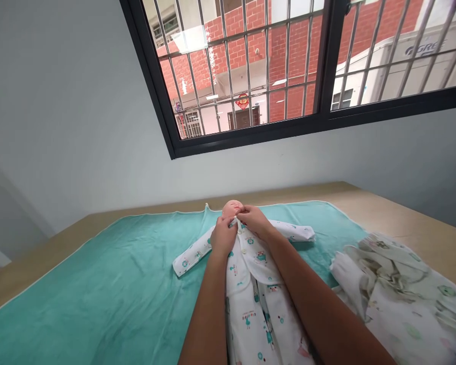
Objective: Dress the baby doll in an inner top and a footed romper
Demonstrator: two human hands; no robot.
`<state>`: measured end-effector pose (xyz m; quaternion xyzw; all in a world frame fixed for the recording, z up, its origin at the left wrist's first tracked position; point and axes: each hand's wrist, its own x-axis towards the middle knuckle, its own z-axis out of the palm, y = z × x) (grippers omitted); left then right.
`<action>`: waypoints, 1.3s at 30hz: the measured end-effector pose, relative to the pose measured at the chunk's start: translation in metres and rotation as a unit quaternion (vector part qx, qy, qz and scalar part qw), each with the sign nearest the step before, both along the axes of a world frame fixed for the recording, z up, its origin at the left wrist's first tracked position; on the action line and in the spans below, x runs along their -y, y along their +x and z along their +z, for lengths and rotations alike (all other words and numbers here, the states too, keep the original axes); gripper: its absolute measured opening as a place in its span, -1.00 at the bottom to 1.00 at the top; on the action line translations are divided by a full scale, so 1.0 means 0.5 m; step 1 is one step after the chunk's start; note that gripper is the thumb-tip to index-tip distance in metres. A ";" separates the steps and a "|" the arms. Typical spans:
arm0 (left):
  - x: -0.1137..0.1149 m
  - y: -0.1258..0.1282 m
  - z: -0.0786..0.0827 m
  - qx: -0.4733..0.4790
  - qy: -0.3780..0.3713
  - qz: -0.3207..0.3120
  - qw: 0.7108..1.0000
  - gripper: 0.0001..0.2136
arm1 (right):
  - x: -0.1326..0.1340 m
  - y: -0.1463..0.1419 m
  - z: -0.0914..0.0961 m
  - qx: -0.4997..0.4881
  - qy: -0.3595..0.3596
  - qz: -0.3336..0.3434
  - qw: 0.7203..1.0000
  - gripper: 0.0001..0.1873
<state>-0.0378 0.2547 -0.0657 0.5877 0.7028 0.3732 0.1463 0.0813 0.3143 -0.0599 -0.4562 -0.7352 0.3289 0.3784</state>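
A baby doll [231, 207] lies on its back on a teal towel [110, 284], dressed in a white printed sleepsuit [258, 274] with both sleeves spread out. My left hand [223, 235] and my right hand [255, 221] meet at the suit's collar just under the doll's chin. Both hands pinch the fabric at the neck opening, fingers closed on it. Below the collar the suit's front panels lie partly apart.
A crumpled pile of pale printed cloth [399, 289] lies at the right edge of the towel. The towel covers a wooden table [414, 213] set against a white wall. Above it is a barred window [289, 66] facing a red brick building.
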 end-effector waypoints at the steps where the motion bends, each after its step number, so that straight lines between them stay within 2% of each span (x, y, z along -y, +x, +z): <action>1: -0.003 0.000 0.000 0.000 0.001 0.004 1.000 -0.71 | -0.003 0.001 -0.003 -0.001 -0.003 0.002 1.000 -0.77; 5: -0.012 -0.002 -0.003 -0.002 0.006 0.026 1.000 -0.74 | 0.001 0.006 0.009 0.018 0.001 0.011 1.000 -0.84; 10: -0.014 -0.007 -0.009 0.001 0.027 0.016 0.999 -0.77 | 0.034 -0.003 0.039 0.191 0.074 -0.032 0.978 -0.78; 13: -0.011 -0.009 -0.012 0.005 0.038 0.012 0.999 -0.78 | 0.060 -0.026 0.046 0.225 0.089 -0.061 0.968 -0.89; 15: -0.009 -0.011 -0.013 0.008 0.043 0.008 0.999 -0.79 | 0.075 -0.043 0.048 0.243 0.096 -0.070 0.963 -0.84; 21: -0.005 -0.015 -0.017 0.014 0.056 -0.003 0.998 -0.77 | 0.088 -0.061 0.045 0.272 0.112 -0.083 0.952 -0.73; 28: -0.016 -0.017 -0.027 0.012 0.076 -0.005 0.997 -0.81 | 0.059 -0.026 0.044 0.301 0.120 -0.062 0.944 -0.84; 32: -0.020 -0.019 -0.028 0.000 0.078 -0.011 0.997 -0.84 | 0.046 -0.007 0.047 0.295 0.121 -0.038 0.947 -0.82; 39: -0.022 -0.014 -0.023 -0.026 0.070 -0.012 0.997 -0.83 | 0.029 0.001 0.036 0.260 0.119 -0.036 0.958 -0.81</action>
